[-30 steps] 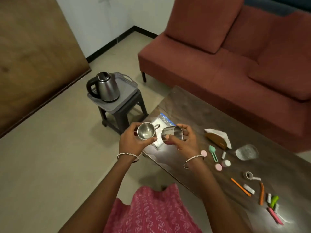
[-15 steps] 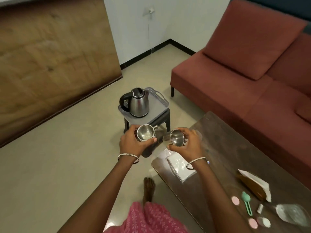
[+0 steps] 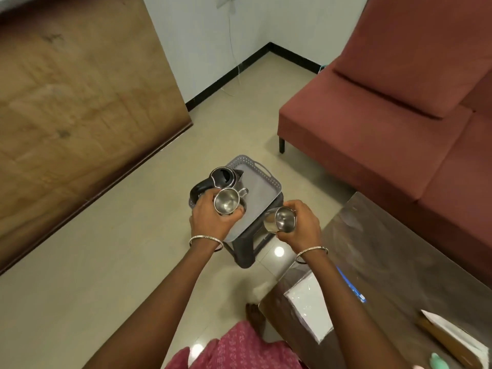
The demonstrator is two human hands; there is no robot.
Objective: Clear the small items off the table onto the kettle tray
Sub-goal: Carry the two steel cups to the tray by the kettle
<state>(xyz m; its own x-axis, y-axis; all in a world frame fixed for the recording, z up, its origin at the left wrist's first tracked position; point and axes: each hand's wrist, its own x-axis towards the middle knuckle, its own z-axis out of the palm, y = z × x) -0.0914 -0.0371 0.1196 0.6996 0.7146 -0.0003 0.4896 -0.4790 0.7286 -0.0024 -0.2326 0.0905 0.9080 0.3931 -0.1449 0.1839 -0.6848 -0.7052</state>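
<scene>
I see my left hand [image 3: 213,217] closed around a small shiny steel cup with a side handle [image 3: 227,200]; the fingers wrap its wall from below and the open mouth faces up toward the camera. This cup is over the near-left part of the grey plastic tray with cut-out handles [image 3: 262,187], just in front of the steel electric kettle with black lid and black handle [image 3: 223,179] that stands on the tray's left side. I cannot tell if the cup already touches the tray floor.

My right hand [image 3: 303,225] grips a second small steel cup [image 3: 281,220], tilted so that its mouth points to the left and a little up. It is beside the tray's near-right edge, above the dark plastic stool [image 3: 245,251] which carries the tray, and it is not over the tray surface.

On the right I see the dark glossy table [image 3: 386,275]. On its near corner lie a clear plastic packet with a blue strip [image 3: 314,304], a brown paper pouch with a white flap [image 3: 452,342] and, at the bottom edge, a mint green object [image 3: 439,364] that is cut off by the frame. Both wrists wear a thin silver bangle [image 3: 206,239]. A dark red sofa [image 3: 386,115] stands behind the table on the beige floor.
</scene>
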